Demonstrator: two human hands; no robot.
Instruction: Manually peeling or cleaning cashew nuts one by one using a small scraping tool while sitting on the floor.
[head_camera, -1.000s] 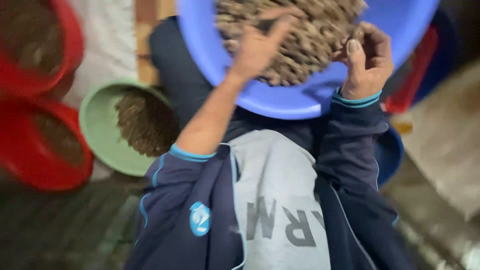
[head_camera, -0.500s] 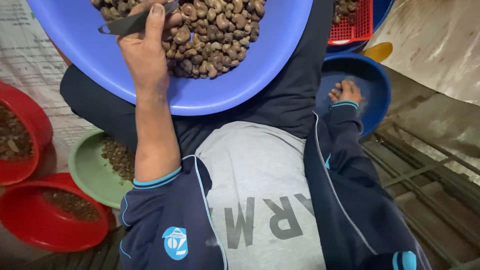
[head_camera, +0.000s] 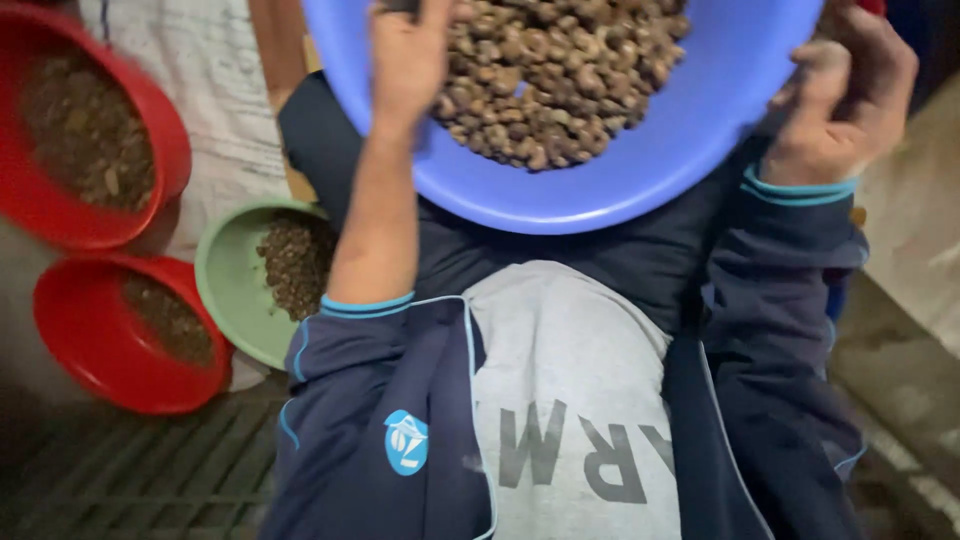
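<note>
My left hand (head_camera: 405, 60) reaches over the nuts (head_camera: 560, 75), its fingertips cut off, so its grip is unclear. My right hand (head_camera: 835, 100) clenches the tilted basin's (head_camera: 600, 195) right rim.

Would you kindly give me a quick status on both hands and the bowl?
Left hand in blue bowl on the nuts. Right hand gripping the rim. Nothing in the way.

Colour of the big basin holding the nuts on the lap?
Blue basin, plain, no pattern; it shows in the head view, with the left hand in it.
</note>
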